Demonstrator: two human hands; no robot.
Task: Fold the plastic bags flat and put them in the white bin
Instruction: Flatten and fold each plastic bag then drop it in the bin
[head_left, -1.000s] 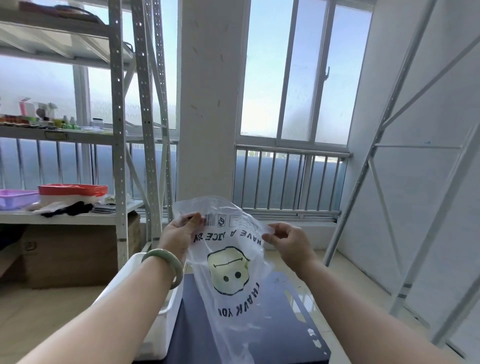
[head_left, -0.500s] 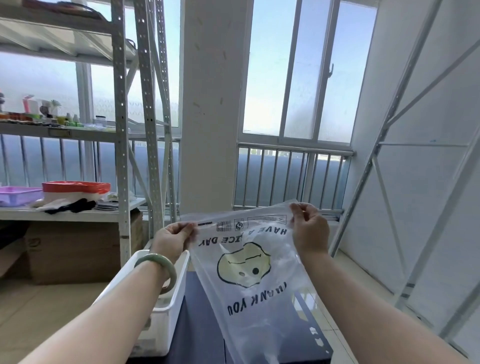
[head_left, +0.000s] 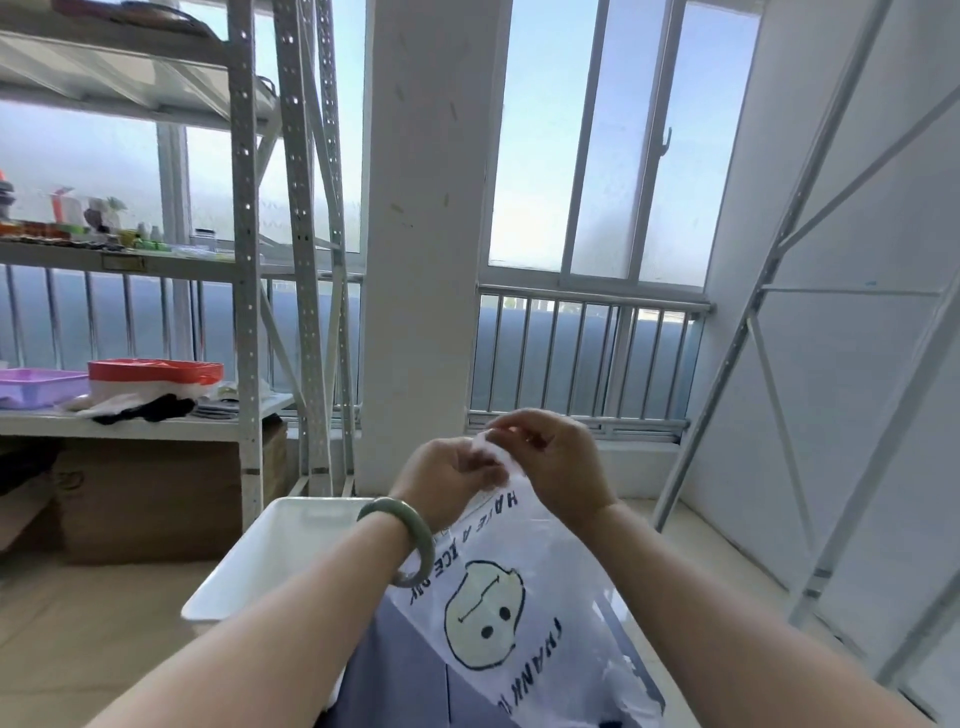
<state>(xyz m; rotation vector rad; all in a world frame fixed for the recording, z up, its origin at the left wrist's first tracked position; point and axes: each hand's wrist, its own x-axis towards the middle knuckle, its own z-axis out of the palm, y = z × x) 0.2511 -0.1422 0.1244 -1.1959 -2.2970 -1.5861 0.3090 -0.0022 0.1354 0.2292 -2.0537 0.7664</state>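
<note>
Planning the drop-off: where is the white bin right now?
Head view, lower left of centre: the white bin sits below the left hand, left of the plastic bag.

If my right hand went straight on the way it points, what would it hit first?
Probably the left hand: the right hand points leftward at it, with only the plastic bag's pinched top edge between them. Depth is hard to judge.

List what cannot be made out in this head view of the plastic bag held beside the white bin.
Top edge of the plastic bag: head view, covered by the left hand and right hand pinching it.
Bag's lower end: cut off by the bottom edge.
Interior of the white bin: near part behind the left forearm.
On the left, shelf items: too small, blurred.
</note>
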